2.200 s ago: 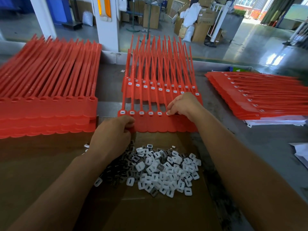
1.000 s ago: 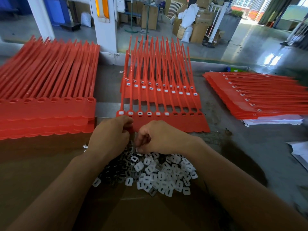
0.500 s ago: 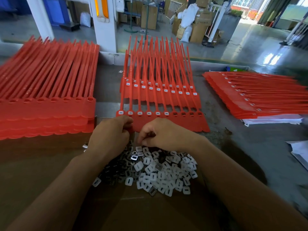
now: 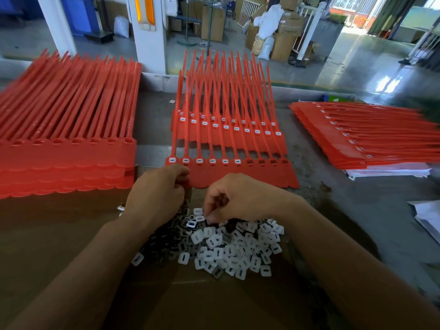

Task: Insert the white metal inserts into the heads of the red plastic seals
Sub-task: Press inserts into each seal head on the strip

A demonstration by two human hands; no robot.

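Note:
A strip of joined red seals lies in front of me, tails pointing away. Several of its heads on the left hold white inserts; the heads on the right are empty holes. My left hand grips the strip's near left corner. A heap of white inserts lies on brown cardboard below. My right hand hovers over the heap's far edge, fingers curled down with the tips among the inserts; whether it pinches one is hidden. Another filled strip lies behind the front one.
A thick stack of red seals with empty heads fills the left side. A stack of seals with inserts lies on white sheets at the right. White paper sits at the far right edge. Factory floor with boxes lies beyond the table.
My right hand left the sixth head of the front strip, where an insert now sits, and came down to the heap of inserts. My left hand has stayed on the strip's corner.

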